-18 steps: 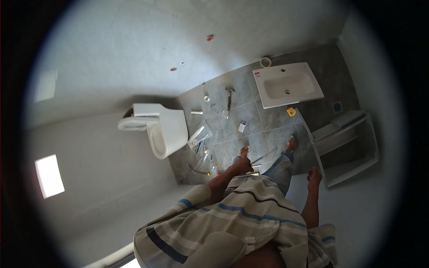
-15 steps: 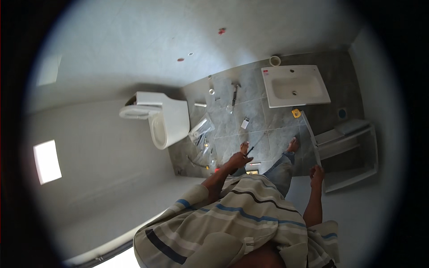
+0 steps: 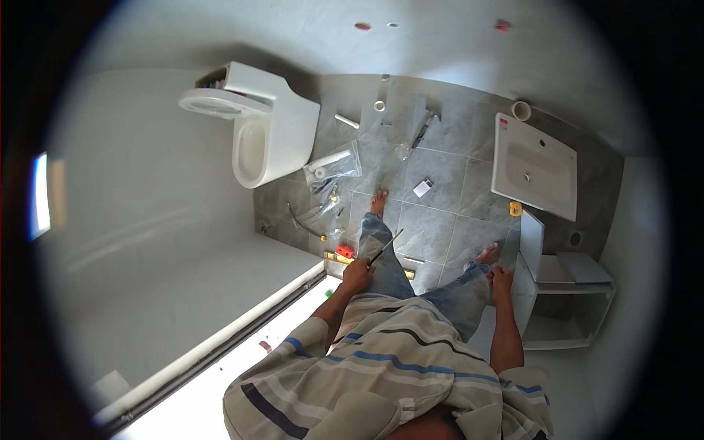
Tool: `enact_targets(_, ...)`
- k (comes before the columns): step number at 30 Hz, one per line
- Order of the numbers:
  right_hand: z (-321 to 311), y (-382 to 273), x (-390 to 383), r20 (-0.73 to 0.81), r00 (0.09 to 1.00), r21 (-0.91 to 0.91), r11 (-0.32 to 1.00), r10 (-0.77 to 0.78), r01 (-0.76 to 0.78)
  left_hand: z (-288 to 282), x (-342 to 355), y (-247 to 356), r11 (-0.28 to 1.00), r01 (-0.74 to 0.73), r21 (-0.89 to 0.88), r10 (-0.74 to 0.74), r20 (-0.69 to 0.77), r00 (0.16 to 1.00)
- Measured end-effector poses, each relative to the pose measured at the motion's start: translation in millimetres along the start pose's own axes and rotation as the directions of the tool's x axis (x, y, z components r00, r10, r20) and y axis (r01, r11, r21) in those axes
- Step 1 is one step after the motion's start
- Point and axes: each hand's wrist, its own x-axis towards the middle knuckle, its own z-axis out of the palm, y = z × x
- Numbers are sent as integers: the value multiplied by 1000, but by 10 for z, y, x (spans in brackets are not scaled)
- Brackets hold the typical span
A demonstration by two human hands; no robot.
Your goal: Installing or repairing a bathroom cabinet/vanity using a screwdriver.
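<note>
Gripping thin dark rod-like tool (image 3: 386, 246): left hand (image 3: 357, 275) closed round its lower end, tip angled up over left knee. Right hand (image 3: 501, 277) empty, fingers loose, resting beside right knee. Toilet (image 3: 275, 136), washbasin (image 3: 534, 165), bagged fittings (image 3: 334, 167) laid out on grey tile floor (image 3: 440, 220).

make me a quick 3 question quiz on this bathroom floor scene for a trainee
1. True or false: the left hand holds a thin dark rod-like tool.
2. What does the right hand rest on? A) the washbasin B) the person's own right knee C) the toilet
3. Fill in: the white washbasin lies on the grey tiled ____, not mounted on a wall.

Key: 1 true; 2 B, it holds nothing, while the toilet lies across the room; 3 floor.
</note>
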Motion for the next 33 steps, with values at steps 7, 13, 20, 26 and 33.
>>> enact_targets(7, 2413, 179, 745, 44, 999, -158, 987, 24, -16, -660, 1546, -1407, 938, 60, -342, -22, 114, 993)
enact_targets(13, 4449, 343, 2565, 276, 957, -387, 901, -93, 199, -976, 2841, -1732, 450, 176, -876, -225, 79, 971)
enact_targets(20, 6808, -369, 4006, 396, 856, -612, 598, -333, 517, -201, 3280, -3281, 761, 180, -624, -366, -183, 912)
enact_targets(26, 7388, -246, 4975, 227, 730, -854, 228, -644, 467, 713, 3271, -3993, 119, 522, -845, -634, 340, 695)
enact_targets(33, 7370, 53, 5106, 341, 632, -901, -50, -695, 431, 1285, 3556, -4448, -66, 430, -900, -717, 343, 607)
